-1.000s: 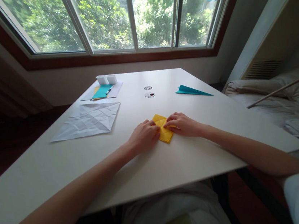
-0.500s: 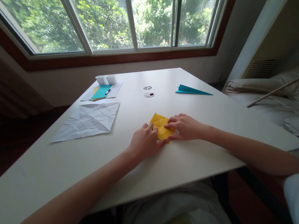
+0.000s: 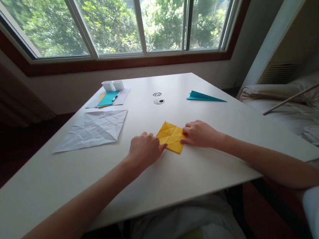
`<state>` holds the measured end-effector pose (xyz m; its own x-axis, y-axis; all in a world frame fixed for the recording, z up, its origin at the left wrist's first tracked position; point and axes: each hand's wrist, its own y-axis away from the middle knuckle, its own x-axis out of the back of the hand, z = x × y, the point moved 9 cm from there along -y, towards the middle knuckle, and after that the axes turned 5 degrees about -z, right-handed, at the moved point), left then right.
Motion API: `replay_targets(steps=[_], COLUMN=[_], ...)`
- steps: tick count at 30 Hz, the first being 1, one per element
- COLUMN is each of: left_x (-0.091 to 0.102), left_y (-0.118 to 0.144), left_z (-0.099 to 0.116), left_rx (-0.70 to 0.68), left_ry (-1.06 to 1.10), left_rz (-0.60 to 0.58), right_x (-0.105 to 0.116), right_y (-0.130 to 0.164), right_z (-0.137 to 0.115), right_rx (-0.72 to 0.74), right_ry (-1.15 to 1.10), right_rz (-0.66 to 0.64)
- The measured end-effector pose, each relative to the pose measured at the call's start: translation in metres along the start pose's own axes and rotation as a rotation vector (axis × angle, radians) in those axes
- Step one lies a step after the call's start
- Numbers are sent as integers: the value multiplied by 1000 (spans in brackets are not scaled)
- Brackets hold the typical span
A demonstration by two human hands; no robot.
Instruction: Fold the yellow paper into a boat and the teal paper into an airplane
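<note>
A folded yellow paper square [image 3: 171, 136] lies flat on the white table [image 3: 183, 171], creased across its face. My left hand [image 3: 144, 150] rests at its left corner, fingers curled, fingertips pinching the paper's edge. At the right corner my right hand [image 3: 199, 134] does the same with its fingertips on the paper. Both hands press the sheet against the tabletop.
A creased white sheet [image 3: 92, 129] lies to the left. Further back are teal and orange papers with a pen [image 3: 108, 98] and two small white boxes [image 3: 113, 85]. A teal folded paper plane [image 3: 204, 96] sits at the right. A round cable hole [image 3: 159, 101] is mid-table. A bed [image 3: 307, 113] lies beyond the right edge.
My hands have drawn apart to the paper's two side corners, and the yellow piece now lies spread wider and flatter than before.
</note>
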<state>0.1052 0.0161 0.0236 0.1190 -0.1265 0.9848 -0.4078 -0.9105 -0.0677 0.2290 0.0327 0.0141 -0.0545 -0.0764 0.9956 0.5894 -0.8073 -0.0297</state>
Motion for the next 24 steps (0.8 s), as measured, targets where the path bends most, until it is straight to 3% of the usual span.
replay_targets(steps=[5,8,12,16,24], left_x=[-15,-25,-30,-26,-30], left_y=[-19,-30,-34,-31,-32], left_z=[-34,-45,-44,-38,-33], left_rx=[23,-54,-140,-138,-61], left_ry=[198,304,394,442,604], left_rz=[-10,-12,-7,-7,-44], right_x=[1,2,1,-11,-34], right_y=[-2,-2,-2,-5,-11], right_z=[1,2,7,24,49], right_rx=[32,34,19,-55,-236], right_ry=[-34,-58,-117,-313,-517], right_rz=[18,20,36,46,-140])
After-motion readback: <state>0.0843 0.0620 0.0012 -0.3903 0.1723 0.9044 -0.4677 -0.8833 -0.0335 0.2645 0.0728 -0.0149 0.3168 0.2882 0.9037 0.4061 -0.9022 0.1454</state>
